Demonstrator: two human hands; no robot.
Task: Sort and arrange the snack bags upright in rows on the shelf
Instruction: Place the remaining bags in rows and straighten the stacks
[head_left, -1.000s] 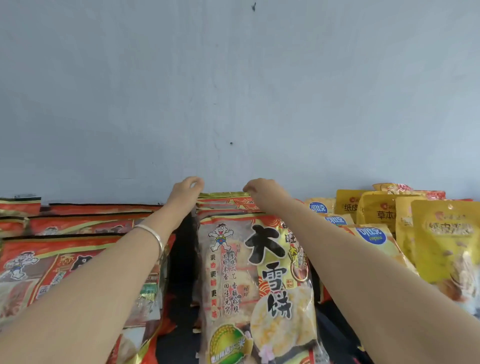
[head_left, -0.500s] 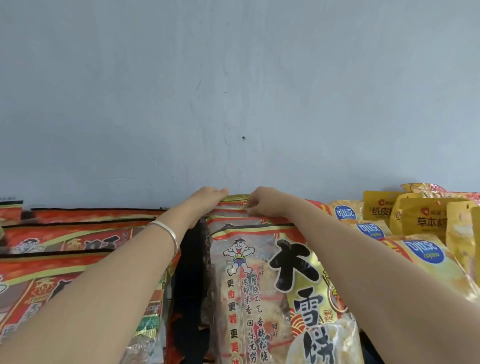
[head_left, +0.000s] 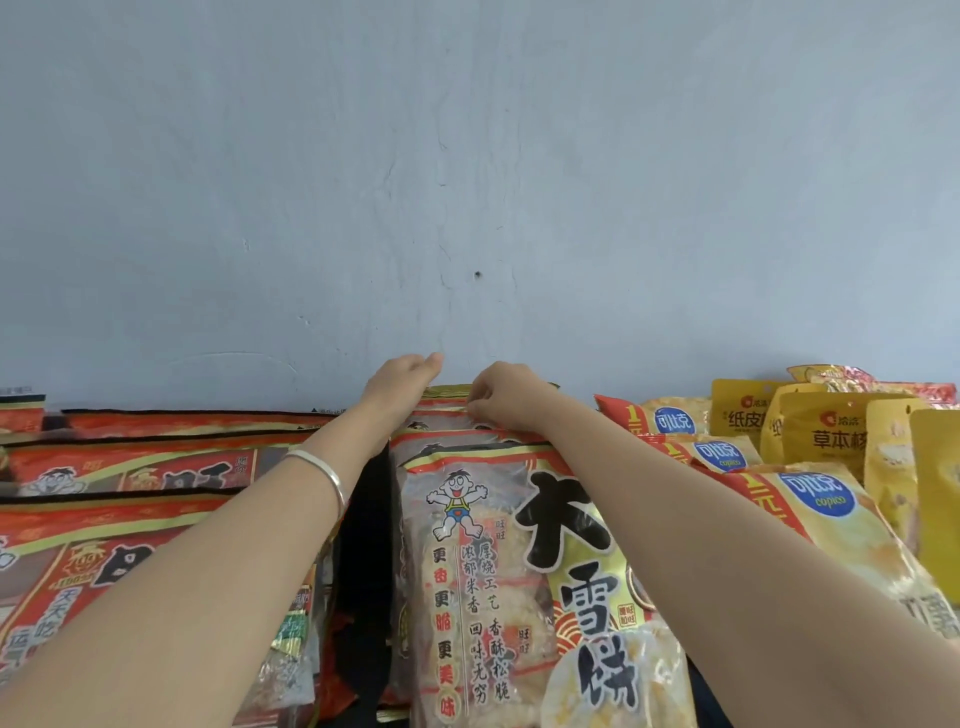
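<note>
Both hands reach to the back edge of the shelf (head_left: 363, 571), of which only a dark strip shows between the rows. There the rear bag (head_left: 452, 393) of the rice cracker row (head_left: 493, 571) stands against the wall (head_left: 467, 182).

The right hand (head_left: 506, 392) has its fingers (head_left: 475, 410) curled down and seems to pinch that bag's top seam. The left hand (head_left: 402, 384), with a silver bangle (head_left: 322, 470) on its wrist, lies on the bag's left top corner. Its fingers fold out of sight behind the seam, so I cannot tell whether they grip or only steady. Holding by the top seam at two points makes sense: these bags are tall, soft and slippery, and a pull at the crown squares one up without crushing the crackers.

The row runs from the wall toward the front edge, each bag leaning on the one behind, so the last bag has to stand true for the rest to keep upright.

To the left, the red bags (head_left: 130, 467) form their own rows. To the right stand the yellow chip bags (head_left: 821, 499), and behind them, toward the back right corner, the yellow pouches (head_left: 831, 431). Kinds are kept apart, which suggests the sorting is well along and this is straightening work
</note>
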